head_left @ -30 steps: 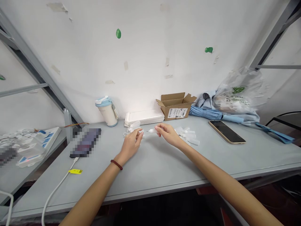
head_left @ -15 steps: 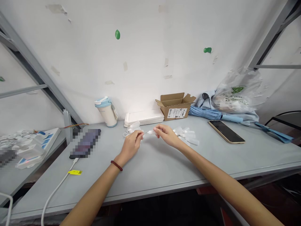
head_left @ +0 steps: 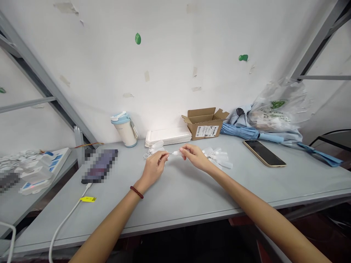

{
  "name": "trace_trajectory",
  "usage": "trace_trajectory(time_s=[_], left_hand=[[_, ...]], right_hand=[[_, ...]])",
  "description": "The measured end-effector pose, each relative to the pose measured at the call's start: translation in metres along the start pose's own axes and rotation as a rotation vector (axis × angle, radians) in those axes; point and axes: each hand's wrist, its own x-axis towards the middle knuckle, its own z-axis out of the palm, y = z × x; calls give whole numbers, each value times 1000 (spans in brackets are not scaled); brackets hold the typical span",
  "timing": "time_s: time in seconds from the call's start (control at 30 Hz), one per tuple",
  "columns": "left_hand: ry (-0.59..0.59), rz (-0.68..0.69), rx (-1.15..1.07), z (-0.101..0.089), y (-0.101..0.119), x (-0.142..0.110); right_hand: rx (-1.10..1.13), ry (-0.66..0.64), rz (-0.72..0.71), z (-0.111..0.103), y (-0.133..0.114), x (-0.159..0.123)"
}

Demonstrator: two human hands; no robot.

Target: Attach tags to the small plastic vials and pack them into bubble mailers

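Observation:
Above the grey table, my right hand (head_left: 195,157) pinches a small white plastic piece (head_left: 177,153) with thumb and fingertips. A thin dark strand runs from its tip toward my left hand (head_left: 155,164), whose fingers are pressed together around the strand's end. What else is inside the left pinch is hidden. Beyond the left fingers lies a small heap of white tags with looped strings (head_left: 157,147). Several translucent white plastic pieces (head_left: 219,157) lie spread out behind and right of my right hand.
Along the wall stand a cream cup with a blue lid (head_left: 125,130), a stack of white flat trays (head_left: 168,136) and an open cardboard box (head_left: 204,126). Rightward are a blue umbrella (head_left: 241,130), a plastic bag (head_left: 278,109) and a phone (head_left: 263,153). A blurred-out device (head_left: 101,166) with a white cable lies left.
Both hands keep nearly the same place and the same pinches. The view has shifted very slightly; nothing has been let go or picked up.

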Motion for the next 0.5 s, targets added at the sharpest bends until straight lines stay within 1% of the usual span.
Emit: trace_trajectory(time_s=[0.27,0.5], left_hand=[[6,-55,-63,1,3,0],[5,-211,-244,0,3,1]], right_hand=[[23,2,18,0,-3,-1],[39,-3,14,0,-5,-1]])
